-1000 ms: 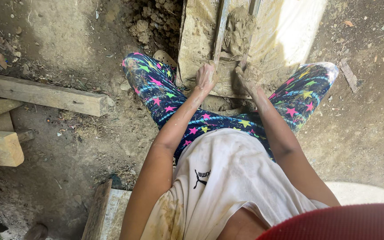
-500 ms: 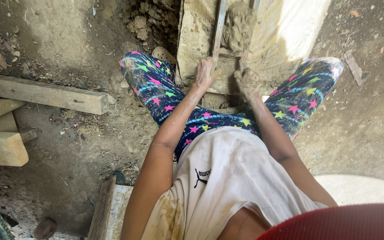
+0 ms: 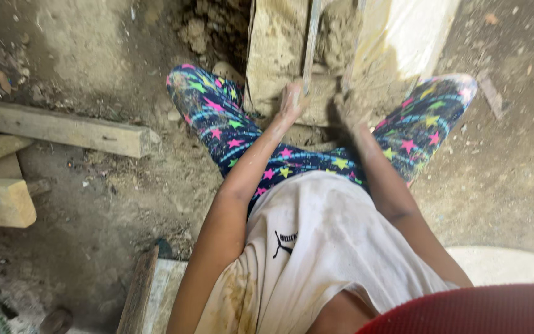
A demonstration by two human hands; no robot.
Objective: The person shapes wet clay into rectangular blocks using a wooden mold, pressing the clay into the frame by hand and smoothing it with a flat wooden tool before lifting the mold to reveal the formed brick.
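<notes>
Head view, mould: a mud-caked wooden brick mould (image 3: 279, 55) lies on the dirt floor (image 3: 94, 210) straight ahead of the person, between the knees of the star-patterned leggings (image 3: 230, 130); its long axis runs away from the body.
Head view, clay: a lump of wet clay (image 3: 335, 31) sits in the mould beside a thin centre slat (image 3: 310, 37).
Left hand: left hand (image 3: 292, 99) lies flat, fingers spread, pressing on the near end of the mould, clamped on nothing.
Right hand: right hand (image 3: 350, 108) is mud-coated at the near edge too; whether it grips I cannot tell.
Nearer hand: both are about level, a little apart.
Surroundings: wooden beam (image 3: 63, 127) and wood blocks (image 3: 4, 198) lie well apart to the left.
Obstruction: only the knees hem the mould in.
</notes>
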